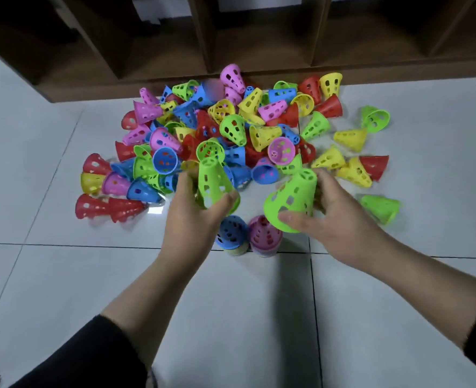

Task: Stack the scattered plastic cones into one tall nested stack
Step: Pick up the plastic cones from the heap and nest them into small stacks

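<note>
Black sleeves cover both forearms at the bottom edge, and from them the two hands reach forward over the pale tiled floor. Left hand has its fingers curled round a green cone, held nearly upright with its narrow closed end pointing away toward the pile. Right hand grips a second green cone by its wide rim, thumb pressed on the near edge, the cone tilted with its narrow end up and away. Just below and between the hands stand two short nested stacks on the floor: a blue-topped stack on the left and a pink-topped stack touching it on the right. Beyond the hands lies the big pile of scattered cones, red, yellow, pink, blue and green, spread wide on the tiles. Behind the pile runs a dark wooden shelf unit, its base touching the farthest cones.
</note>
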